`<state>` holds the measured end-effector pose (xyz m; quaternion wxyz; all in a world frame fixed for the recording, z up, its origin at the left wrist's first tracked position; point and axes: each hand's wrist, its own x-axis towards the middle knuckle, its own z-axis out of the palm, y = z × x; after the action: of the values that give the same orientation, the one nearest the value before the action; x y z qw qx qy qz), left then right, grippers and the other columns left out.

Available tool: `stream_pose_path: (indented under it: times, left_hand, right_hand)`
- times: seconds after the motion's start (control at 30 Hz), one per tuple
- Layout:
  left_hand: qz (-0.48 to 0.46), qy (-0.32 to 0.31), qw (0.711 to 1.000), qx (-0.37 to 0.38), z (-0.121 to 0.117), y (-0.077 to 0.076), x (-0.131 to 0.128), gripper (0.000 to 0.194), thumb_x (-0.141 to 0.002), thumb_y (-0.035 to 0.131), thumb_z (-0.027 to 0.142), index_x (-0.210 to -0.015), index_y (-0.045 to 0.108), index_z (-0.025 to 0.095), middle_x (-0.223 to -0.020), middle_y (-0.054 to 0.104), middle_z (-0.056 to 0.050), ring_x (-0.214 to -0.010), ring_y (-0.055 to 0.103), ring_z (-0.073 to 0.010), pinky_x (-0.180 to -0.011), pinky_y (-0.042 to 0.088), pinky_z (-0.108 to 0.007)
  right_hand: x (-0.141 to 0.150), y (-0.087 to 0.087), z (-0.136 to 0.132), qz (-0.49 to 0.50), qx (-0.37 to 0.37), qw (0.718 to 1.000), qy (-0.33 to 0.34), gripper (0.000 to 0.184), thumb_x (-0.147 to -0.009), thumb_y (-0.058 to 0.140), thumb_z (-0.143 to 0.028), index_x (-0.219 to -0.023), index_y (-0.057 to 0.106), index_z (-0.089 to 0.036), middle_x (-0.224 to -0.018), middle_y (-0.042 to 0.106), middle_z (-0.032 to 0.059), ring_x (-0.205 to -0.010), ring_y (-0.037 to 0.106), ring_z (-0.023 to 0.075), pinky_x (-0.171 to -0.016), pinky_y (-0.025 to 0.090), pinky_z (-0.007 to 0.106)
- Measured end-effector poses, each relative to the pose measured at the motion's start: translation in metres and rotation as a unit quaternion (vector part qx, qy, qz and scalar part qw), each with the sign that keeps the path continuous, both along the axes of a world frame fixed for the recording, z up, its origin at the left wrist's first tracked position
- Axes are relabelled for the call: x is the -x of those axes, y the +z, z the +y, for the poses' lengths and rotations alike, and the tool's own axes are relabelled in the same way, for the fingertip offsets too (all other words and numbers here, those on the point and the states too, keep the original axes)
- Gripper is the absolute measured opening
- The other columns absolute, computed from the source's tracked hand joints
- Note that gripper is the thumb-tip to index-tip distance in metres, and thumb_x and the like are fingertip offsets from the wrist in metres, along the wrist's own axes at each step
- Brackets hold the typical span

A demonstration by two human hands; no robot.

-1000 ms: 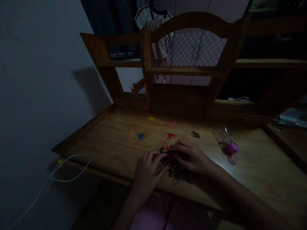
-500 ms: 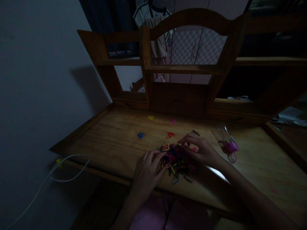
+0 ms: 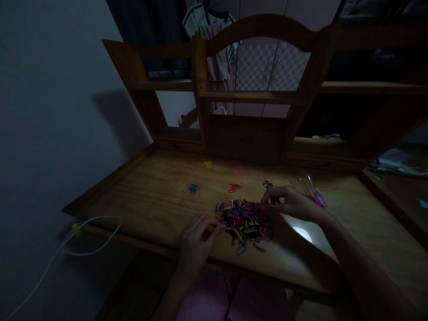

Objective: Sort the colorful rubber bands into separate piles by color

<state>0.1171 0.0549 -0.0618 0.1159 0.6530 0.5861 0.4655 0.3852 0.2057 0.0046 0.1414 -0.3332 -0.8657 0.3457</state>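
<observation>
A heap of small multicoloured rubber bands (image 3: 245, 220) lies on the wooden desk in front of me. At its left edge, my left hand (image 3: 199, 236) pinches a pink rubber band (image 3: 227, 228) between thumb and fingertips. My right hand (image 3: 287, 203) is at the heap's upper right, thumb and fingers brought together; what is between them is too dark to make out. Beyond the heap lie small separate groups of bands: blue (image 3: 193, 188), red (image 3: 234, 187), yellow (image 3: 207, 164), pink (image 3: 237, 170) and black (image 3: 267, 184).
A clear bottle with a purple cap (image 3: 319, 200) lies behind my right forearm, partly hidden. Wooden shelving (image 3: 247, 138) rises at the desk's back. A white cable (image 3: 92, 254) loops beside the left edge, near the wall.
Both hands have drawn outward from the heap, uncovering more of it. My left hand now pinches a pink band at the edge. The view has shifted slightly.
</observation>
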Motion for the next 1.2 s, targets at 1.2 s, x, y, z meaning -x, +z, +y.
stream_pose_path:
  times: [1.2]
  left_hand:
    - [0.191,-0.017,0.981,0.032,0.002,-0.004,-0.01,0.031,-0.094,0.048,0.014,-0.12,0.059,0.026,-0.106,0.062,-0.005,-0.101,0.057,-0.021,-0.092,0.047,-0.037]
  right_hand:
    - [0.018,0.001,-0.028,-0.105,0.09,0.986,0.096,0.013,-0.08,0.07,-0.031,-0.089,0.07,-0.021,-0.072,0.063,-0.0009,-0.06,0.054,0.01,-0.05,0.036,0.021]
